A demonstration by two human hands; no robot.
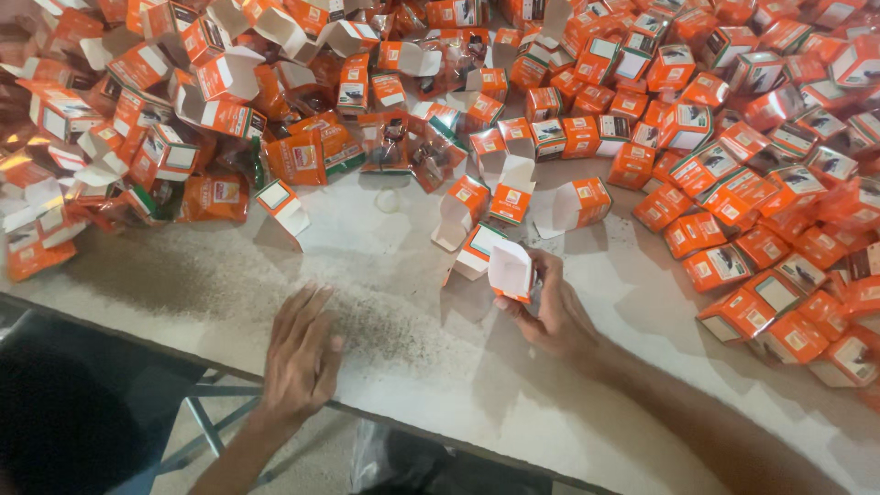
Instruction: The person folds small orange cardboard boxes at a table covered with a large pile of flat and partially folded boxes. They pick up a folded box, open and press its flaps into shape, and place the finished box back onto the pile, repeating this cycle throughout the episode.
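My right hand (553, 312) holds a small orange carton (511, 271) with its white flap open, just above the pale table (431, 367). My left hand (301, 353) lies flat and spread on the table near its front edge, holding nothing. Several open orange cartons (510, 197) lie just beyond the held one. Small clear packets with dark parts inside (390, 139) sit in the middle of the far pile.
A heap of open, empty orange cartons (137, 101) covers the far left. Closed orange cartons (752, 165) are piled at the right, down to the near edge. A metal frame (206, 417) shows below the table's front edge.
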